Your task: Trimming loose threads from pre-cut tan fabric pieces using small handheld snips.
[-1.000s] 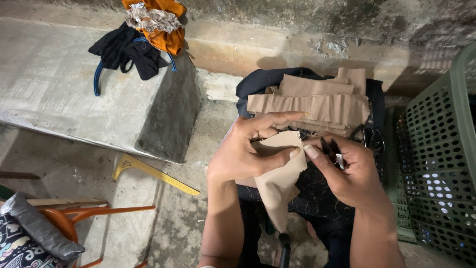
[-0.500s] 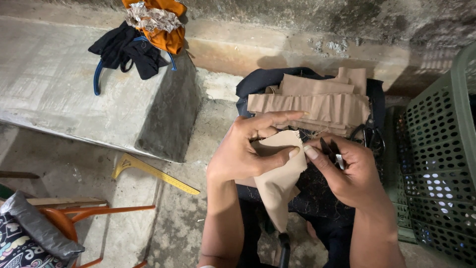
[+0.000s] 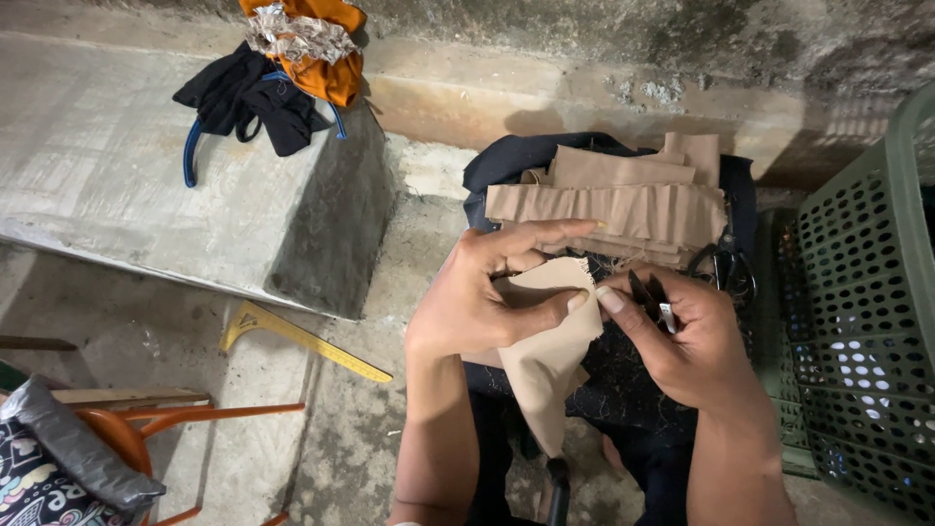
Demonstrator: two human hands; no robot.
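Note:
My left hand (image 3: pixel 487 297) pinches a beige piece of fabric (image 3: pixel 547 365) at its top edge, thumb against fingers, and the cloth hangs down over my lap. My right hand (image 3: pixel 687 336) touches the same edge with its thumb and holds a small dark thread snip (image 3: pixel 651 297) in its curled fingers. Just beyond the hands lies a stack of folded beige fabric strips (image 3: pixel 623 205) on a dark navy cloth (image 3: pixel 516 156).
A green perforated plastic basket (image 3: pixel 867 321) stands at the right. A concrete step (image 3: pixel 117 185) at the left carries black and orange clothes (image 3: pixel 282 68). A yellow ruler (image 3: pixel 302 339) lies on the floor. An orange chair frame (image 3: pixel 175 424) with a patterned cushion is at bottom left.

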